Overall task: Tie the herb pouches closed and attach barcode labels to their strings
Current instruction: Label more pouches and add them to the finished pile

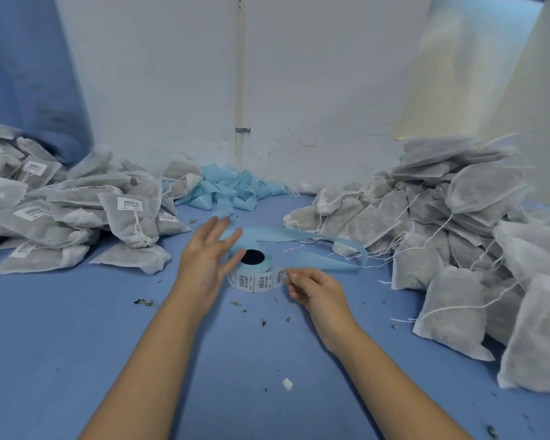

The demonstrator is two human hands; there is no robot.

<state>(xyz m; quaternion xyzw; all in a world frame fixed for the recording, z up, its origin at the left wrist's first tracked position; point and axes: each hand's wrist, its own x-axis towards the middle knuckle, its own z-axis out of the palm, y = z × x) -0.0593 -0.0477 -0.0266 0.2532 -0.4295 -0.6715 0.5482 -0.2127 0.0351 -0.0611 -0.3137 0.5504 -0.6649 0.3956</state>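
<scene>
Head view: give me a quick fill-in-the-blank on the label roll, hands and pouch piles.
1. The label roll lies flat on the blue table between the two ____.
2. The right hand pinches a label at the roll's ____ side.
3. Pouches already bearing barcode labels are piled on the ____.
4. The left hand has its fingers ____.

Missing words: hands; right; left; spread

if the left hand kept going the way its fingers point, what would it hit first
Probably the loose light-blue backing strip trailing from the white barcode label roll; the open left hand points up and right across it. Depth is unclear, so it may pass above.
</scene>
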